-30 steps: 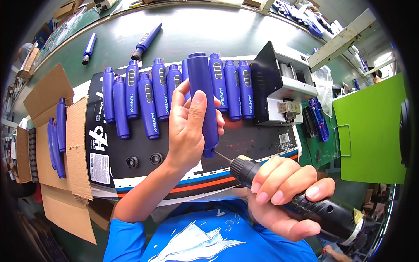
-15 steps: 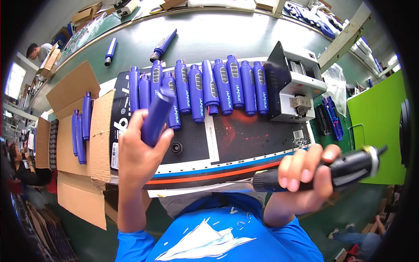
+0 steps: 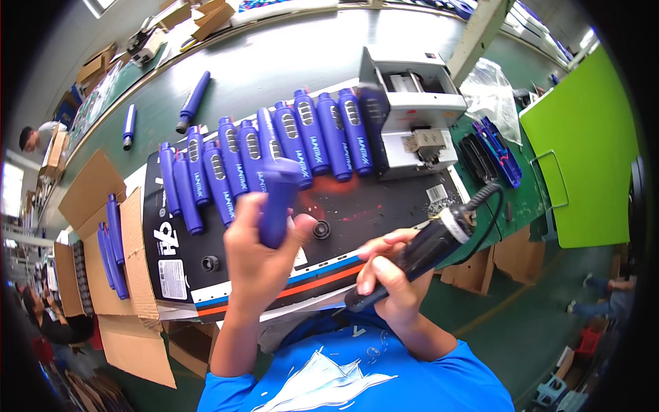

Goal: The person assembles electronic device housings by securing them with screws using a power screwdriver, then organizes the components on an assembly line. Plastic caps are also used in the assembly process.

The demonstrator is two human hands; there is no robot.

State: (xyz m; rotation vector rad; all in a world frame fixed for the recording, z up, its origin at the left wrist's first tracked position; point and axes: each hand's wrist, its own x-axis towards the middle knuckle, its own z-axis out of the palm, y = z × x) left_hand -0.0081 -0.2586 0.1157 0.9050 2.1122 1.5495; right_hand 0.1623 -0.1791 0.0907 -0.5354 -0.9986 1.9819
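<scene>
A blue tubular handle (image 3: 278,209) stands upright in my left hand (image 3: 257,257), its top blurred by motion. My right hand (image 3: 392,278) is wrapped around a black electric screwdriver (image 3: 432,240), tilted with its cable end up and to the right and its dark front end down to the left. Just right of my left hand lies a small black ring (image 3: 321,229) on the black printed board (image 3: 357,213). Another black ring (image 3: 211,263) lies left of that hand. Beyond my hands, several blue handles (image 3: 312,141) with grey button panels are lined up side by side.
A grey-and-black bench machine (image 3: 419,110) stands right of the row. An open cardboard box (image 3: 141,254) with blue handles is at the left. Two more handles (image 3: 195,101) lie farther back. Black and blue shells (image 3: 498,154) lie near a green panel (image 3: 583,151).
The view has turned, shifting the bench leftward in the picture. The screwdriver has swung cable end upward and come closer to my left hand. Both hands keep their hold.
</scene>
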